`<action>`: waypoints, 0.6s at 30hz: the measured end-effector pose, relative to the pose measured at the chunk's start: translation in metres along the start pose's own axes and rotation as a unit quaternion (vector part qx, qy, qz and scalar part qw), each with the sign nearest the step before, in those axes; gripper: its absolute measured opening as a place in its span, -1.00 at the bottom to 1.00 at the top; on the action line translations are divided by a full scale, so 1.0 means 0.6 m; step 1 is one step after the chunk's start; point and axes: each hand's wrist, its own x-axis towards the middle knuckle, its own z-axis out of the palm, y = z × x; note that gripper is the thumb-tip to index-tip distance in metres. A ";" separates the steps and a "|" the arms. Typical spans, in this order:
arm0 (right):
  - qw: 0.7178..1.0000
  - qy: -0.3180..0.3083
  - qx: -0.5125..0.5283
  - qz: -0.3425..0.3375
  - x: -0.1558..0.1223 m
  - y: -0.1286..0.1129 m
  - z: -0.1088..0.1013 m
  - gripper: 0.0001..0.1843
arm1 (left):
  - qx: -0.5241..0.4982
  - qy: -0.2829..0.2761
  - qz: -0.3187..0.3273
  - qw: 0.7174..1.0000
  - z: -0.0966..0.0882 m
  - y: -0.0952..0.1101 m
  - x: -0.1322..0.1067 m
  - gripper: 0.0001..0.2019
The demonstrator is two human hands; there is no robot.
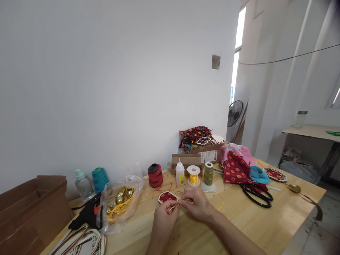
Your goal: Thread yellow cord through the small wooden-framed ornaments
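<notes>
Both hands meet over the front of the wooden table (186, 235). My left hand (165, 216) pinches a thin yellow cord (222, 201) between thumb and fingertips. Close against it, my right hand (198, 204) is closed on the same cord, and the fingertips of the two hands nearly touch. The cord curves out on the table to the right of my right hand. Just behind the left hand lies a red patterned ornament (166, 196) with a pale frame, its near edge partly covered by my fingers. Past the hands stands a spool of yellow cord (193, 177).
Behind the hands stand a glue bottle (180, 174), green thread (208, 175) and red thread (155, 176). Black scissors (256, 196) and red fabric (236, 170) lie right. Leftward are a bag of brass bells (120, 198), a black glue gun (89, 213) and a cardboard box (34, 209).
</notes>
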 end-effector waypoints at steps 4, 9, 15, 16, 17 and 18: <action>1.000 0.003 -0.011 -0.014 -0.002 0.000 0.002 -0.74 | -0.001 -0.011 0.004 1.000 0.000 -0.002 0.001 -0.81; 1.000 0.004 -0.020 -0.016 -0.003 0.003 0.004 -0.74 | -0.016 -0.008 0.003 1.000 0.003 -0.005 0.002 -0.83; 0.999 0.027 -0.019 0.004 -0.001 0.005 0.004 -0.76 | -0.027 -0.020 0.010 0.999 0.001 -0.003 0.000 -0.81; 0.999 0.031 -0.017 0.008 -0.001 0.005 0.003 -0.77 | -0.033 -0.029 0.010 0.999 0.000 -0.001 0.000 -0.80; 0.999 0.033 -0.015 0.010 -0.001 0.004 0.003 -0.77 | -0.039 -0.037 0.010 0.999 -0.001 0.000 0.000 -0.79; 0.999 0.034 -0.014 0.012 -0.001 0.004 0.002 -0.78 | -0.043 -0.041 0.010 0.998 -0.002 0.002 0.000 -0.78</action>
